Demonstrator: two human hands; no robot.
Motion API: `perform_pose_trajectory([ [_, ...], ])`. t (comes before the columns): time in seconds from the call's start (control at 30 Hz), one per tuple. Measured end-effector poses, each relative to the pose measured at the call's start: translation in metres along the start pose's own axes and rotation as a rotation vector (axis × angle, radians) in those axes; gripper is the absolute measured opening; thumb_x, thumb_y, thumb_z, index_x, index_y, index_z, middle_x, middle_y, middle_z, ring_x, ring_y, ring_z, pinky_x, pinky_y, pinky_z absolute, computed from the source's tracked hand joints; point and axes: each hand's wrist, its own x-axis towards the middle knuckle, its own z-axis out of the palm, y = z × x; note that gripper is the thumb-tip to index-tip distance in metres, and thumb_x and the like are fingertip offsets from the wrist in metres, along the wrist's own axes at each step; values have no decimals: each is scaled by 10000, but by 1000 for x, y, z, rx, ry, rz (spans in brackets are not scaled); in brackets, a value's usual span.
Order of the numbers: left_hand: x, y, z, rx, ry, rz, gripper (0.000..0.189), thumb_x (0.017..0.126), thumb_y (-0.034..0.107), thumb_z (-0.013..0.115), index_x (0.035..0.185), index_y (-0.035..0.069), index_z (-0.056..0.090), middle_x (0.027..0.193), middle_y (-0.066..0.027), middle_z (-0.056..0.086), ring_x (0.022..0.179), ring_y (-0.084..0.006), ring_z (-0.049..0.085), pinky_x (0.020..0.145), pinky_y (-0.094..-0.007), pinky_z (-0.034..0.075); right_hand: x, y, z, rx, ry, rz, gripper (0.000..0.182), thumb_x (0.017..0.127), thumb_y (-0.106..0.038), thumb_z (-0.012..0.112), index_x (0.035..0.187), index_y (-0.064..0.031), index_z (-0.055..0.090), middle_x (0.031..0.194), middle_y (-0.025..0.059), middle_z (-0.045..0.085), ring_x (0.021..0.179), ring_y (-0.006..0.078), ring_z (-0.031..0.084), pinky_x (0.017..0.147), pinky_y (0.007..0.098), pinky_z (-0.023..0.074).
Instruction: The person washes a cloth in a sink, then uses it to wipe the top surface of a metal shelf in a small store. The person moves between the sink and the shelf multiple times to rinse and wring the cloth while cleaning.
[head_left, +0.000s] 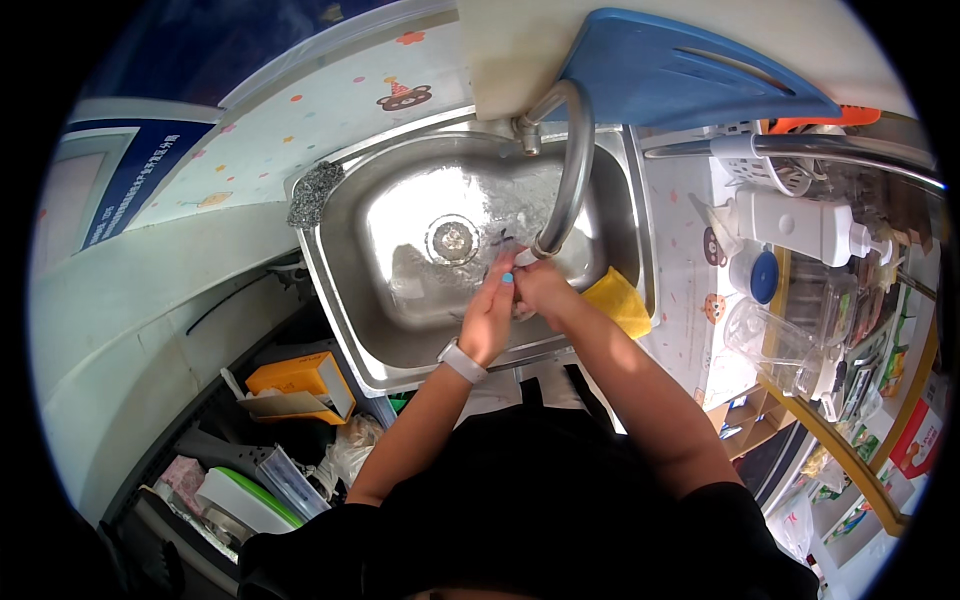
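Both of my hands are close together over the stainless steel sink (352, 330), beneath the spout of the metal faucet (581, 172). My left hand (487, 311), with a pale watch at the wrist, has its fingers stretched towards the spout's end. Beside it, my right hand (541, 289) is bent, its fingers partly hidden by the spout and by the left hand. Whether something small lies between the palms cannot be told. A yellow cloth (621, 301) hangs over the sink's near right corner, close to my right forearm. Water glistens around the drain (452, 240).
A steel wool scourer (315, 195) rests on the sink's left rim. Behind the faucet leans a blue cutting board (675, 75). At the right stand a white pump bottle (799, 225) and a blue-lidded container (763, 277). An orange box (300, 382) lies at the lower left.
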Motion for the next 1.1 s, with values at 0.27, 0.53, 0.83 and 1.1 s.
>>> perform_pose_trajectory([
  [0.27,22,-54,-33,531,-40,-24,431,950,235,281,1270,-28,401,1344,-239,351,1292,-363,263,1066,-389,182,-8,11,-3,79,-24,-15,203,822,-104,429,982,-2,498,799,136,565,650,197,539,544,331,427],
  [0.53,-3,-8,-13,557,-86,92,438,950,242,284,1280,-24,395,1343,-238,351,1286,-364,276,1060,-406,188,-9,3,2,96,-57,-74,201,778,-48,437,961,-14,513,826,127,572,701,187,540,559,330,421],
  [0.83,1,-41,-35,-91,292,-552,536,944,364,335,1267,-60,391,1204,-146,495,1182,-228,402,1019,-283,252,-17,-1,0,370,-62,52,418,719,91,395,1111,-20,487,1009,56,565,807,136,543,655,290,468],
  [1.1,-13,-12,-15,-1380,-161,-749,499,914,465,363,1124,34,504,1031,-70,588,1008,-208,524,938,-356,363,-18,-12,17,822,101,106,337,740,75,443,1054,-48,439,1032,106,518,877,225,567,646,328,504],
])
